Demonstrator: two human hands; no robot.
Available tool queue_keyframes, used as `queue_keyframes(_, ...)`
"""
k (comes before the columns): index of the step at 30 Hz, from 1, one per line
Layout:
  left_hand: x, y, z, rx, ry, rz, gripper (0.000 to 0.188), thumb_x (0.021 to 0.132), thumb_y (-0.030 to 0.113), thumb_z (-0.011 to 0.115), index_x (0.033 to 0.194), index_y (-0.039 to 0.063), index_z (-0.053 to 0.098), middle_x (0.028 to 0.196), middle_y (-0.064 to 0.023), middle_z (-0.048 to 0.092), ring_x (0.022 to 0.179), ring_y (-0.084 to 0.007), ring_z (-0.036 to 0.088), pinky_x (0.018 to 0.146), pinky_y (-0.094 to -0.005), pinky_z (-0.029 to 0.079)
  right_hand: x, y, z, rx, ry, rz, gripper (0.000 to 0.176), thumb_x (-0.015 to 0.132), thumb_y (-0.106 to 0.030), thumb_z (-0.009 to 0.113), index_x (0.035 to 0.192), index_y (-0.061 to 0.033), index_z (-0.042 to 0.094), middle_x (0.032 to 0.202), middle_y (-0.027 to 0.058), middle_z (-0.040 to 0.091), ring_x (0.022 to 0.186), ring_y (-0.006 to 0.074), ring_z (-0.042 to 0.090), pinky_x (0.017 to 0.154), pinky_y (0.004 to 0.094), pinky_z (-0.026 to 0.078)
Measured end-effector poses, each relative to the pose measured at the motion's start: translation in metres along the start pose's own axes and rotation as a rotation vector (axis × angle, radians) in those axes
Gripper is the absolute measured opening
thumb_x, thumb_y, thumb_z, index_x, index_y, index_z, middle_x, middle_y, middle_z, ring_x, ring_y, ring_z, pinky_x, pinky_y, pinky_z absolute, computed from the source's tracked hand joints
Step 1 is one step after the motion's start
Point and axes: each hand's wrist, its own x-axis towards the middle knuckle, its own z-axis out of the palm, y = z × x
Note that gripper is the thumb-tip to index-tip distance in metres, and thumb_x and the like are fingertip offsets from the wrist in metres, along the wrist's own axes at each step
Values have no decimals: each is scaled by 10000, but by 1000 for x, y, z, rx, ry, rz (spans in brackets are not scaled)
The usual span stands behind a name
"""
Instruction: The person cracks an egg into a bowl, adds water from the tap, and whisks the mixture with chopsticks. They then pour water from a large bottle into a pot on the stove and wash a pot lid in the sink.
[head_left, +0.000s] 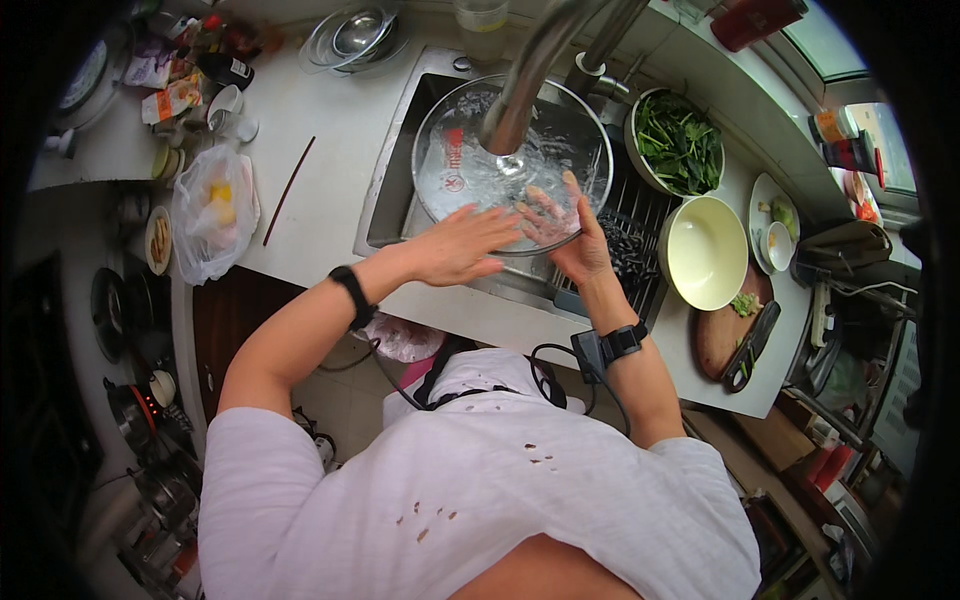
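Observation:
A round clear glass lid or bowl (450, 202) with a shiny rim and red print lies over the sink (390, 180), under the metal faucet (517, 97). Water runs onto its middle and spreads. My right hand (574, 232) grips its lower right rim, with fingers showing through the wet glass. My left hand (469, 244) is spread flat at the near rim, palm down, fingers pointing right; whether it touches the glass cannot be told. Right of the sink are a bowl of green leafy vegetables (679, 142) and an empty pale yellow bowl (705, 251).
A wooden cutting board (720, 330) carries chopped greens and a black-handled tool (754, 345). Behind it is a plate (761, 195) with a small bowl. On the left lie a brown stick (289, 191) and a plastic bag (214, 217); glass bowls (349, 37) stand farther back.

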Motion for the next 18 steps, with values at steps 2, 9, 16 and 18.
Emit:
queue_keyframes(2, -27, -16, -6, 267, 95, -176, 568, 1004, 383, 469, 1487, 92, 397, 1589, -176, 289, 1489, -360, 221, 1189, -551, 168, -1, -11, -3, -9, -7, -51, 694, 952, -467, 609, 1543, -326, 274, 1437, 226, 476, 1225, 404, 570, 955, 501, 523)
queue_keyframes(9, -24, -76, -7, -1041, 846, -453, 619, 1023, 509, 424, 1497, 113, 385, 1497, -162, 407, 1354, -298, 415, 1112, -487, 336, 10, -36, 0, 65, -115, 21, 693, 924, -454, 624, 1528, -277, 333, 1435, 276, 466, 1225, 474, 552, 887, 490, 562)
queue_keyframes(16, 29, -51, -19, -2134, 419, 202, 698, 987, 616, 423, 1515, 177, 297, 1486, -129, 446, 1288, -395, 495, 1018, -559, 435, 25, -16, 13, 238, -216, 208, 725, 948, -588, 531, 1528, -201, 330, 1398, 344, 461, 1154, 519, 580, 828, 461, 589)
queue_keyframes(18, 35, -45, -14, -2154, 505, 20, 654, 988, 614, 426, 1468, 175, 362, 1481, -133, 449, 1295, -391, 489, 1021, -556, 434, 23, -14, 12, 295, -236, 248, 737, 943, -630, 503, 1520, -197, 354, 1390, 345, 468, 1154, 516, 583, 820, 458, 598)
